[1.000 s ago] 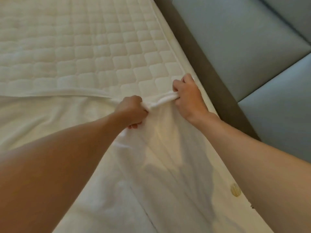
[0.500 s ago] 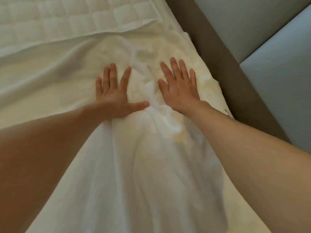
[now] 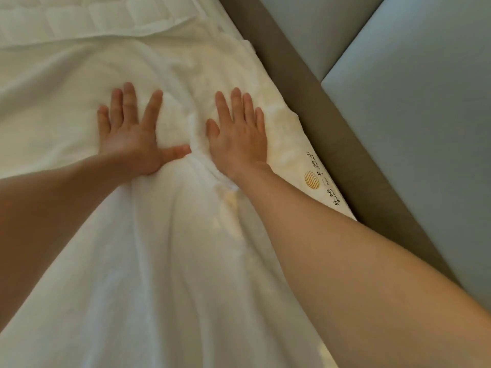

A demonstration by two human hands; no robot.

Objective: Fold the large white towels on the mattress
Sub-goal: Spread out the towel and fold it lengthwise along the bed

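A large white towel (image 3: 172, 248) lies spread over the quilted mattress (image 3: 79, 14), reaching from the near edge of the view up to its far hem. My left hand (image 3: 132, 136) rests flat on the towel, palm down, fingers spread. My right hand (image 3: 239, 134) lies flat beside it, also palm down, close to the mattress's right edge. Between the two hands a ridge of bunched cloth (image 3: 194, 144) runs toward me. Neither hand grips anything.
A brown bed frame (image 3: 318, 107) runs along the right side of the mattress. Beyond it stand grey-blue padded panels (image 3: 411, 128). A mattress label (image 3: 318, 181) with a gold round mark shows at the right edge.
One second ago both hands pinched the towel's far edge. They have let go and now lie flat on the cloth. The left hand has slid a little leftward since half a second ago.
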